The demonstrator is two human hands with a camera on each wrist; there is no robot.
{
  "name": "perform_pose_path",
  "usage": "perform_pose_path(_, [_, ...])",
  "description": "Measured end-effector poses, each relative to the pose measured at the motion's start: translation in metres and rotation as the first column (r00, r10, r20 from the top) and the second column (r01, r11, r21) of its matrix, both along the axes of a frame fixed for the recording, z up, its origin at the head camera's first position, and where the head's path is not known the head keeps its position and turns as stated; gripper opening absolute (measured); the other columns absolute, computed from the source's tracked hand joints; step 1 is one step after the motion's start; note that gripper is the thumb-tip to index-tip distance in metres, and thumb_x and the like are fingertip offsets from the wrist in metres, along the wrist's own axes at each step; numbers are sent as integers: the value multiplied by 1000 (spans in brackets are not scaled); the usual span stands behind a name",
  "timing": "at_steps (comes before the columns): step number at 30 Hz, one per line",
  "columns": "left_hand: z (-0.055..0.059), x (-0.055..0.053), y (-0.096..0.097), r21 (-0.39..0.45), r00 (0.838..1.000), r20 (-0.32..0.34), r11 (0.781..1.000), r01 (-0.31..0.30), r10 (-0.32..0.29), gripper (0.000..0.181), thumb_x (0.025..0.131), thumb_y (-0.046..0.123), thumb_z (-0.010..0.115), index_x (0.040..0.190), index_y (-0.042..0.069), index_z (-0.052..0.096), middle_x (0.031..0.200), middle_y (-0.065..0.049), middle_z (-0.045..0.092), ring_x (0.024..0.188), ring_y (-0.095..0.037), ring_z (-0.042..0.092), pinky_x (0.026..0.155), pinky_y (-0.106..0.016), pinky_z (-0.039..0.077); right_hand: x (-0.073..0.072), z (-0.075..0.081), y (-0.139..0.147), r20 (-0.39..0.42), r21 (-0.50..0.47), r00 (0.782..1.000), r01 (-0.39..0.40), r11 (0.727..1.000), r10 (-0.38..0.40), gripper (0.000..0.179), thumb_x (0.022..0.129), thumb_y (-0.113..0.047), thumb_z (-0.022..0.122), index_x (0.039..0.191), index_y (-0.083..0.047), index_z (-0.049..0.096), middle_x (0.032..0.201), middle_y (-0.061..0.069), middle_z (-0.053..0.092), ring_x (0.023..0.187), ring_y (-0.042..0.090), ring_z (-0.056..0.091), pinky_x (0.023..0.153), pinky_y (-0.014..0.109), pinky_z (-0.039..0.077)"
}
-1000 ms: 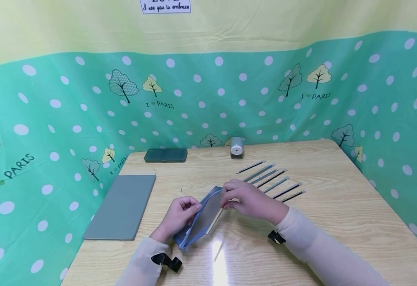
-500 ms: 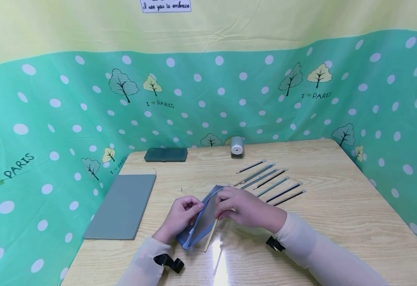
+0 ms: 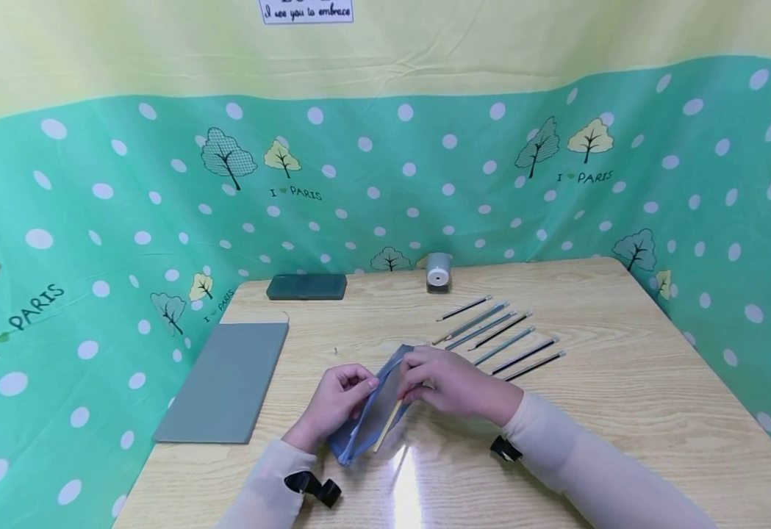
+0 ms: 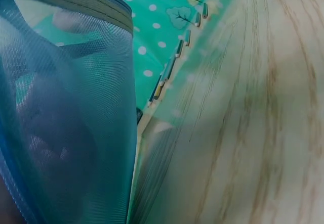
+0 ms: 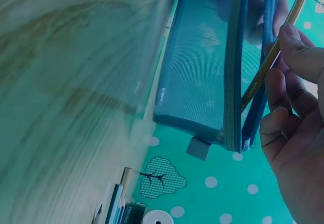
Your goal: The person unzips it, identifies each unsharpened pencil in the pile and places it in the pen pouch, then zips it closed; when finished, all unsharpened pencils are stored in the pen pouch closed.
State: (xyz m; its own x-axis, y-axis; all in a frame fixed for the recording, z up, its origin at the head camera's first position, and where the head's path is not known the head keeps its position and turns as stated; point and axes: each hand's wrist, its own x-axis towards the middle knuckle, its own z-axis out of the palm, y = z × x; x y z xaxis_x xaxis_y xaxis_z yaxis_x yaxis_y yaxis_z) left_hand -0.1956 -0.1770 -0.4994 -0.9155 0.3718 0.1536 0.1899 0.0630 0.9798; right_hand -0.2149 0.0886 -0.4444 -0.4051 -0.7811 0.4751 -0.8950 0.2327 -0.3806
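A blue mesh zipper pouch [image 3: 373,415] stands unzipped and tilted above the table. My left hand [image 3: 335,402] pinches its left rim between thumb and fingers. My right hand [image 3: 458,382], at the pouch's right rim, pinches a yellow pencil [image 3: 388,427] with thumb and fingertips. In the right wrist view the pencil [image 5: 260,77] slants across the zippered opening, its lower end between the two rims. Mesh fills much of the left wrist view, where the pouch [image 4: 96,118] hides most of my left hand. Several pencils [image 3: 516,339] lie in a row right of the pouch.
A grey board [image 3: 226,382] lies at the left of the wooden table. A dark green case [image 3: 306,287] and a white-and-dark pencil sharpener [image 3: 438,272] stand at the back edge. Polka-dot cloth [image 3: 365,169] hangs behind and along both sides.
My right hand has shifted slightly left and down with the pencil. The pencil's near end swung downward, then drew back up a little. My left hand and the pouch have barely moved.
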Motion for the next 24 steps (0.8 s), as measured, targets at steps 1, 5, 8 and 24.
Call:
perform_pose_path(1, [0,1,1,5,1000,2,1000,4,-4,19,104,11,65,96,-6,69,66,2,53,50,-7,45,46,-21,39,0,-1,0,-9,2,1000,6,1000,-6,14,87,-12,85,94,-23,81,95,-11,62,91,5,56,82,20,50])
perform_pose_path(5, [1,2,2,23,1000,11,999,27,-27,18,104,9,65,97,-8,68,66,2,54,50,-6,45,46,-20,39,-1,-5,-3,-69,-1,997,22,1000,-22,12,86,-16,87,93,-23,82,94,-11,63,89,5,57,80,18,49])
perform_pose_path(8, [1,3,3,22,999,15,999,40,-41,18,104,9,65,98,-8,68,67,2,55,51,-6,46,46,-20,39,-1,-8,-6,-120,2,992,30,1000,-30,11,85,-18,88,93,-23,82,93,-12,63,88,5,58,80,17,49])
perform_pose_path(24, [0,3,3,19,998,2,998,64,-64,19,104,10,64,98,-7,68,67,2,55,51,-6,46,46,-21,40,1,-9,-8,-183,44,980,90,995,-81,10,86,-18,89,92,-19,81,94,-11,64,88,7,60,79,23,52])
